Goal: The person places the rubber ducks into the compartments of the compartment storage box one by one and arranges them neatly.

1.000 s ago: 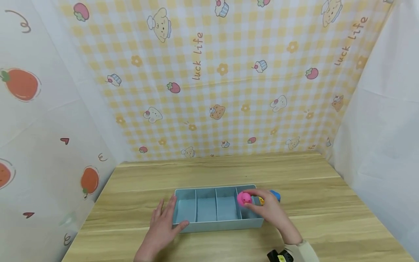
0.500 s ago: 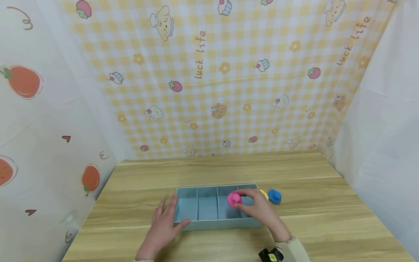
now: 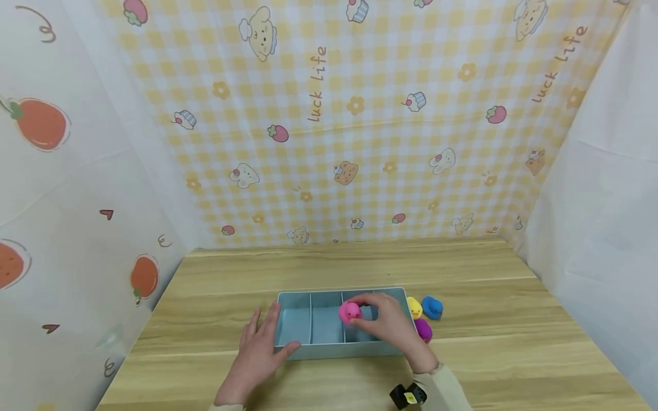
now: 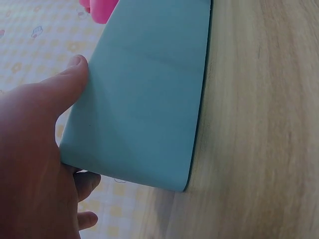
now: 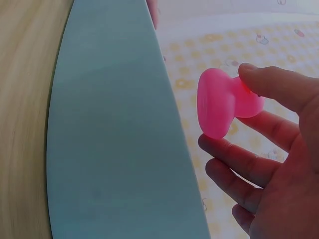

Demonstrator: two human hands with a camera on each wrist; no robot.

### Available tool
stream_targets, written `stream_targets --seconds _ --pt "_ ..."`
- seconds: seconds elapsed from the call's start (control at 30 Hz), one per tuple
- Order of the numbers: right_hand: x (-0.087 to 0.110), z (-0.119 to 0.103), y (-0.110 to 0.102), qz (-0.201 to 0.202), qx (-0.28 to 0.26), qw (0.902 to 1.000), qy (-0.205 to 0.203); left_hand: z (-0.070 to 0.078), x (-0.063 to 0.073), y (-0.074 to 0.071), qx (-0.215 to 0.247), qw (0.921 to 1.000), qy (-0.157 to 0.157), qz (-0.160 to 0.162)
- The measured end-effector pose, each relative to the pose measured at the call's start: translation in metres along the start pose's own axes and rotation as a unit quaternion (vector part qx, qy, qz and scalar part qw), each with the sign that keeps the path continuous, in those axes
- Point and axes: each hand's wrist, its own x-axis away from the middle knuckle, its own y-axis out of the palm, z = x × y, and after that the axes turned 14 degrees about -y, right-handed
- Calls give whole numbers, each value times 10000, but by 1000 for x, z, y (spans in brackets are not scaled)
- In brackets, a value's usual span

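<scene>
My right hand [image 3: 389, 324] pinches a small pink rubber duck [image 3: 348, 312] by its head between thumb and fingers. The duck is held over the divided blue-grey box [image 3: 349, 351], near the divider between its second and third compartments from the left. In the right wrist view the duck [image 5: 216, 103] shows beyond the box's front wall [image 5: 114, 134], at rim height. My left hand [image 3: 257, 351] rests against the box's left end, fingers stretched along that side. Its thumb [image 4: 75, 82] lies on the front rim in the left wrist view.
Right of the box sit a yellow duck [image 3: 414, 308], a blue duck [image 3: 432, 307] and a purple toy [image 3: 424, 330] partly hidden by the right arm. The wooden tabletop [image 3: 288, 268] meets a yellow checked cloth [image 3: 370, 131] behind, with white cloths at both sides.
My right hand has carried the pink duck leftward over the box, from the rightmost compartment toward the middle. The yellow, blue and purple toys have come into fuller view. My left hand stays in place.
</scene>
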Motion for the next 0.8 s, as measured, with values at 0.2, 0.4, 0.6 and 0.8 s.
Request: stream_targets --seconds 0.2,0.4,0.6,0.8 --pt "-7 -3 9 -154 12 9999 0 2 1 -3 64 9998 -63 -170" --pt "-16 -9 19 -283 0 9995 -131 4 2 -5 76 9997 -86 -207" --pt "-27 -16 26 -342 -178 9991 -180 4 1 -5 39 9997 -87 -220" --pt "-34 -21 35 -418 -318 9985 -146 2 0 -4 59 9998 -81 -187"
